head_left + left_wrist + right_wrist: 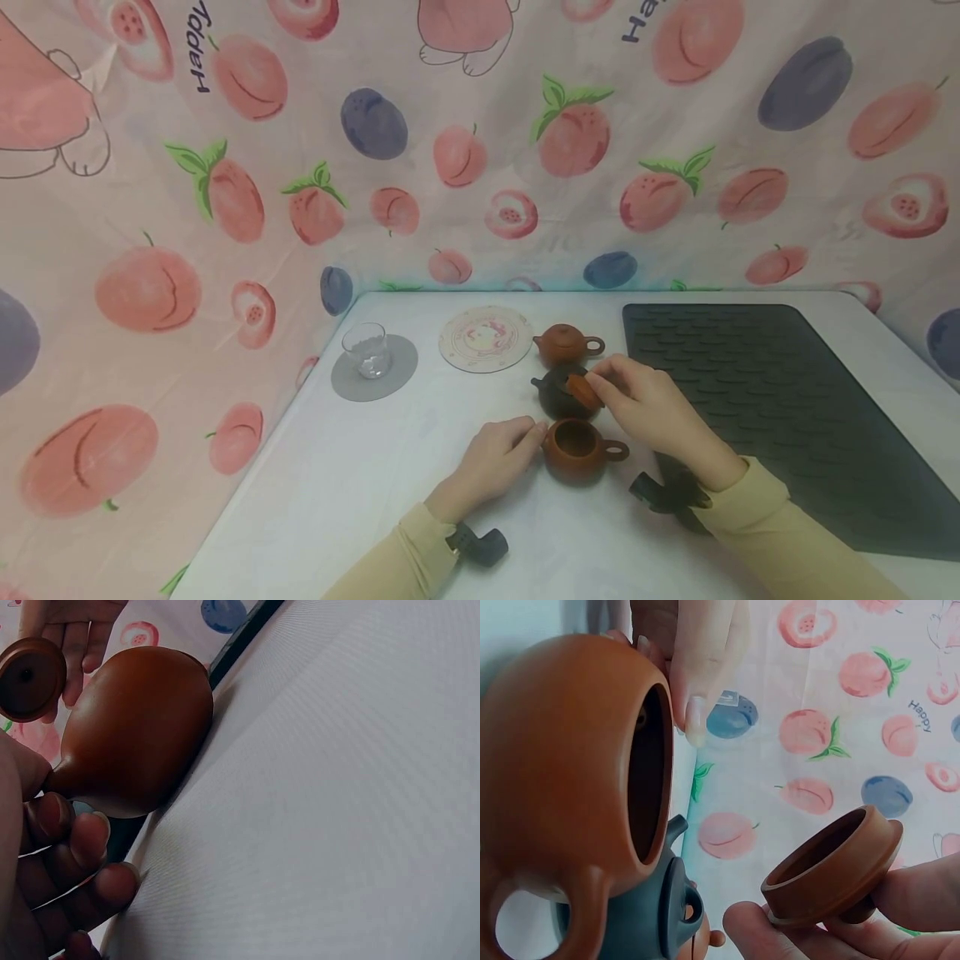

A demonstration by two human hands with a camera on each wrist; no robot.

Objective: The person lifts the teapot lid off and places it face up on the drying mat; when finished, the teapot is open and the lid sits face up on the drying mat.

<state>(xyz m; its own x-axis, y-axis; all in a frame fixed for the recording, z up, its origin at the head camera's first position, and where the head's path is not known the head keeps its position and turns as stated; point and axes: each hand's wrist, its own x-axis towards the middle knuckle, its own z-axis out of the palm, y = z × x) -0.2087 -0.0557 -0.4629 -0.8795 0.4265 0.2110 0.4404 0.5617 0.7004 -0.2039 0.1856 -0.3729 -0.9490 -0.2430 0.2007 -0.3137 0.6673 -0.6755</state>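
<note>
A reddish-brown clay teapot (574, 463) without its lid stands nearest me, its dark inside showing. My left hand (497, 457) pinches its spout (64, 777) between thumb and forefinger. Above and behind its opening, my right hand (660, 408) holds the round brown lid (582, 391) by its knob, tilted so that its hollow underside shows in the right wrist view (825, 859). Right behind stands a dark grey teapot (557, 395) with its lid on, partly covered by the held lid. Farther back sits another brown teapot (562, 345), lidded, its handle pointing right.
At the back left, a clear glass (367, 350) stands on a grey round coaster (405, 367). A round patterned mat (486, 340) lies left of the far teapot. A large black textured mat (750, 400) covers the right side of the white table (300, 517). Fruit-printed cloth (480, 208) hangs behind.
</note>
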